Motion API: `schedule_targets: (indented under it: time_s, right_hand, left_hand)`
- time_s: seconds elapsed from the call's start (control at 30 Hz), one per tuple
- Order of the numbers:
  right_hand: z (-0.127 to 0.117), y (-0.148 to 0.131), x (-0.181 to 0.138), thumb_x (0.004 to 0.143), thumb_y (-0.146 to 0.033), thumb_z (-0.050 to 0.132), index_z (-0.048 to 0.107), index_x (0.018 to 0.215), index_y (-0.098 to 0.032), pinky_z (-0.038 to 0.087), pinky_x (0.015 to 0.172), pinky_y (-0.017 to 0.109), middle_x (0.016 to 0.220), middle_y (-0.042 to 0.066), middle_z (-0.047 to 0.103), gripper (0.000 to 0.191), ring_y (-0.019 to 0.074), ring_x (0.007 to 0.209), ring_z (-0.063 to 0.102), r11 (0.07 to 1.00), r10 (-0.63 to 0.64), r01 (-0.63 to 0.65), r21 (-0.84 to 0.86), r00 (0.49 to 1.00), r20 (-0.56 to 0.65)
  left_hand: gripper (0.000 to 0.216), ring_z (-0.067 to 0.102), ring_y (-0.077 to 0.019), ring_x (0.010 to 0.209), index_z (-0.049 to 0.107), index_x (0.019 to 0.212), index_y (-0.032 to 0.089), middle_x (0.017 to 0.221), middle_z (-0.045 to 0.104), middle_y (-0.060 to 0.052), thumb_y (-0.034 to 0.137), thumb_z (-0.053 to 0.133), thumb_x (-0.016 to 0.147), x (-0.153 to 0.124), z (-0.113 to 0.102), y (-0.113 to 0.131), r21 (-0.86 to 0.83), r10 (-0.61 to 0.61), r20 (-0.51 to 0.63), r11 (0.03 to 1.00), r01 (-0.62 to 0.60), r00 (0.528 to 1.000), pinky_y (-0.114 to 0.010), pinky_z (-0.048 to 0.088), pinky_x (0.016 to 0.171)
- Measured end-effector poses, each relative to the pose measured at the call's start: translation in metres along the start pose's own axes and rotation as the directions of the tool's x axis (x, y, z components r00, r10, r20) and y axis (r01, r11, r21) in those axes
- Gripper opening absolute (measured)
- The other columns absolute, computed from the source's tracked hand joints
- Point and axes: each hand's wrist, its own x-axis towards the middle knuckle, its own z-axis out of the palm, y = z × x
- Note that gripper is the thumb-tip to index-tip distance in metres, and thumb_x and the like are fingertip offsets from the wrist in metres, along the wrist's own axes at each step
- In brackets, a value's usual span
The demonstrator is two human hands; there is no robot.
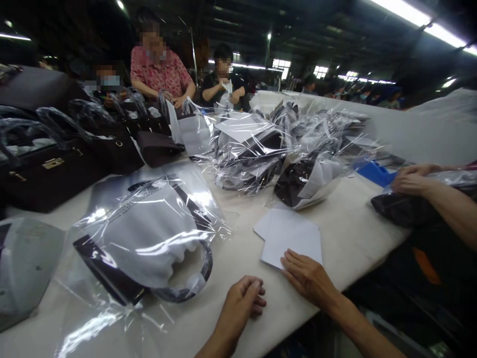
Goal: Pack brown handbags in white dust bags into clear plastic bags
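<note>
My right hand lies flat on a stack of white paper sheets, fingers stretched over its near corner. The stack rests on the pale worktable. Left of it, my left hand hovers at the table's near side with its fingers curled in and nothing visible in them. Beyond that hand lies a dark handbag inside a clear plastic bag, with white sheeting over its front. Its wrapped handle points toward my left hand.
Plastic-wrapped handbags are heaped at the table's middle. Dark handbags stand along the left, near a grey machine part. At right, a co-worker's hands hold a wrapped dark item beside a blue object. Other people stand across the table.
</note>
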Motion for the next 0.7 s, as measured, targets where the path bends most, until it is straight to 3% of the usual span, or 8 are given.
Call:
schedule_targets:
  time_s: [0.13,0.27,0.47,0.6,0.7]
  right_hand:
    - [-0.002,-0.003,0.002,0.088,-0.030,0.045,0.062,0.102,-0.019,0.047,0.085,0.034,0.100,0.007,0.065,0.025,0.0198,0.100,0.057,0.994,0.083,-0.079,0.080,0.996,-0.041]
    - [0.000,-0.009,0.008,0.080,-0.044,0.056,0.058,0.113,-0.018,0.047,0.074,0.036,0.097,0.010,0.062,0.042,0.0226,0.088,0.056,0.992,0.123,-0.123,0.003,0.992,-0.034]
    - [0.000,-0.006,0.012,0.085,-0.034,0.051,0.063,0.102,-0.022,0.045,0.071,0.033,0.092,0.007,0.061,0.024,0.0201,0.085,0.055,0.990,0.129,-0.127,0.055,0.991,-0.030]
    - [-0.009,-0.024,0.016,0.088,-0.020,0.043,0.063,0.097,-0.018,0.046,0.071,0.032,0.085,0.007,0.063,0.022,0.0181,0.081,0.057,0.998,0.041,-0.039,0.041,0.998,-0.055]
    - [-0.018,-0.042,0.005,0.085,-0.017,0.048,0.059,0.107,-0.020,0.045,0.084,0.039,0.095,0.007,0.064,0.024,0.0221,0.093,0.057,0.996,-0.080,0.084,0.022,0.985,-0.151]
  left_hand:
    - [0.049,0.056,-0.0130,0.066,0.056,0.088,0.013,0.087,0.056,-0.007,0.058,0.056,0.067,0.019,0.008,-0.001,-0.017,-0.018,-0.011,1.000,0.018,1.000,-0.022,0.044,0.051]
    - [0.043,0.056,-0.0108,0.063,0.054,0.089,0.015,0.088,0.054,-0.005,0.054,0.053,0.071,0.025,0.010,-0.003,-0.026,-0.002,-0.043,1.000,0.001,0.999,-0.021,0.044,0.051]
    - [0.044,0.057,-0.0108,0.061,0.054,0.088,0.014,0.087,0.055,-0.005,0.055,0.054,0.070,0.027,0.009,-0.002,-0.052,-0.002,-0.048,0.999,0.000,0.999,-0.020,0.044,0.047]
    - [0.051,0.058,-0.0137,0.054,0.054,0.087,0.012,0.080,0.058,-0.007,0.061,0.049,0.071,0.039,0.022,0.005,-0.084,-0.039,-0.032,0.996,0.036,0.999,-0.023,0.044,0.042]
    - [0.052,0.056,-0.0141,0.047,0.054,0.085,0.011,0.063,0.058,-0.005,0.061,0.048,0.071,0.042,0.031,0.009,-0.114,-0.021,-0.057,0.993,0.015,0.998,-0.023,0.042,0.040]
